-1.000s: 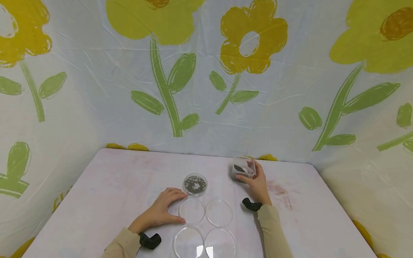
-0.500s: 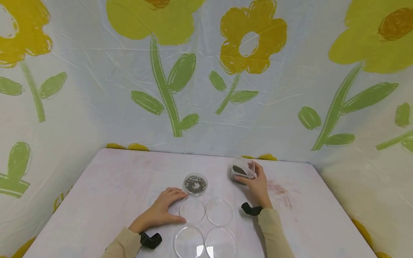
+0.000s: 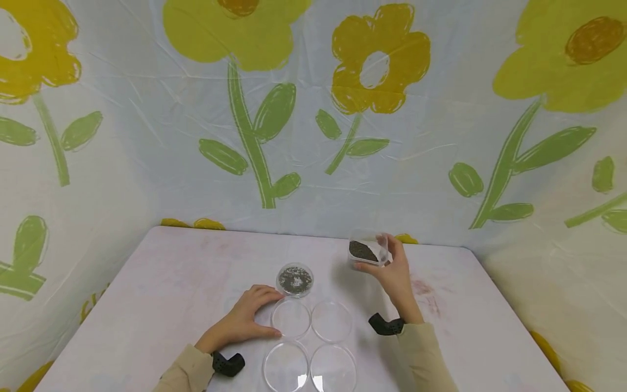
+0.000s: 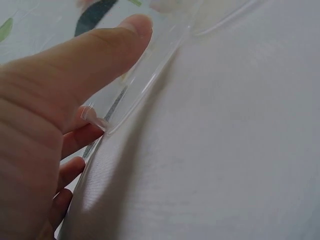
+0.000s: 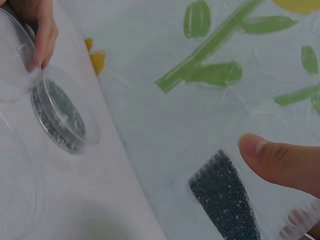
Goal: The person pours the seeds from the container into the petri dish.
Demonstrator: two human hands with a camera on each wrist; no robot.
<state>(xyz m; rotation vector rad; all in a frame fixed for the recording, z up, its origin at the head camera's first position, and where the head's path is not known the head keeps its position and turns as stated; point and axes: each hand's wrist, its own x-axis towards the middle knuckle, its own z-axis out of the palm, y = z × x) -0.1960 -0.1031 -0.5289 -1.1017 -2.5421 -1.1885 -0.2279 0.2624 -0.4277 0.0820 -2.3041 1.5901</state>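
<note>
My right hand (image 3: 394, 275) holds a small clear plastic box (image 3: 382, 251) by its right side, thumb in front and fingers behind. Dark fine grains (image 3: 362, 251) lie heaped toward the box's left side, and a shadow shows on the table below it. In the right wrist view the grains (image 5: 224, 197) form a sloping mass near the thumb (image 5: 272, 155). My left hand (image 3: 243, 320) spans a clear petri dish (image 3: 291, 319), thumb at the near rim and fingertips at the far rim. Just beyond it stands a petri dish of scattered dark grains (image 3: 295, 279).
Three more clear petri dishes stand close together: one to the right (image 3: 332, 322), one at the near left (image 3: 286, 367) and one at the near right (image 3: 333, 368). A flower-printed cloth (image 3: 303, 207) hangs behind the pale table (image 3: 196, 272).
My right hand has raised the plastic box off the table, and the grains show more clearly, leaning to its left side. My left hand has stayed at the same dish.
</note>
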